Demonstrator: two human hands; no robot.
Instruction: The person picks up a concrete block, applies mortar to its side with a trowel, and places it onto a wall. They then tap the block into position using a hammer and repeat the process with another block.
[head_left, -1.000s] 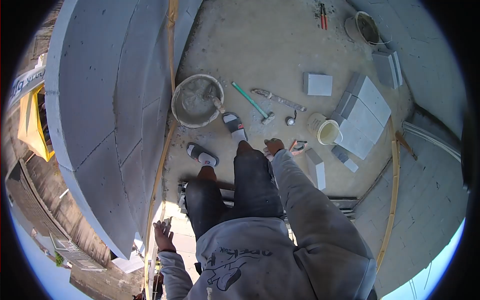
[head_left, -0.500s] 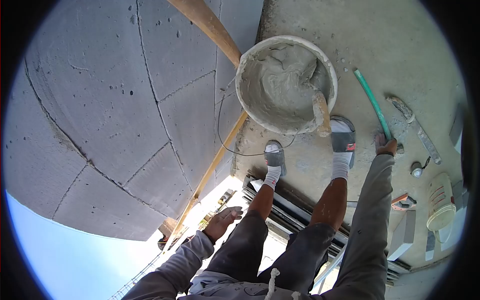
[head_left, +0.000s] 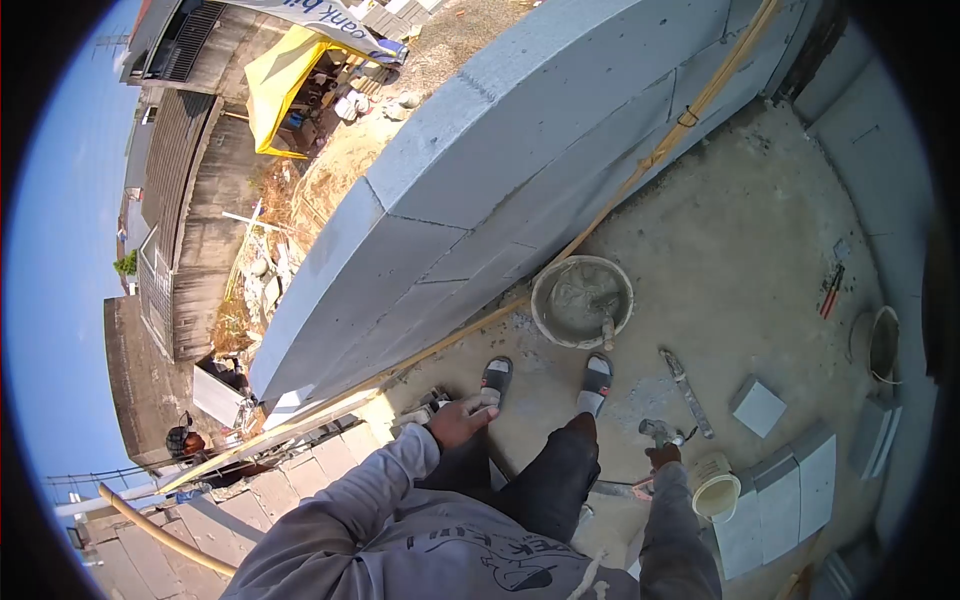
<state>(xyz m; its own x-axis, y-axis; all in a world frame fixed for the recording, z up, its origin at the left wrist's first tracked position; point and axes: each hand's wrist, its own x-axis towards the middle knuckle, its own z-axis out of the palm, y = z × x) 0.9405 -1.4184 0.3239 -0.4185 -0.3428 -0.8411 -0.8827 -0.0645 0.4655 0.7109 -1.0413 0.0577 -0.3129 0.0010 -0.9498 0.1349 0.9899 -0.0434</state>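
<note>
My right hand (head_left: 662, 455) is closed around what looks like a hammer (head_left: 658, 432); its grey metal head shows above the fingers and its handle is hidden. My left hand (head_left: 462, 421) hangs before my body with loosely extended fingers, holding nothing. Past my feet stands a round tub (head_left: 537, 312) of wet grey mortar (head_left: 575, 292). A tool's handle (head_left: 608, 330) leans on its near rim. A long flat tool with a wrapped handle (head_left: 687, 392) lies on the floor beyond my right hand. Close to that hand is a whitish bucket (head_left: 716, 494).
A curved block wall (head_left: 450, 240) runs along the left, with a wooden pole (head_left: 640, 172) beside it. Grey blocks (head_left: 785, 500) stand at right, and one block (head_left: 758, 406) lies apart. Red-handled pliers (head_left: 832, 292) lie farther off. Another person (head_left: 185, 440) is below, beyond the wall.
My view has lifted and widened, showing the wall top and yard. My right hand has drawn back nearer my body from the floor. The green handle seen earlier is now hidden.
</note>
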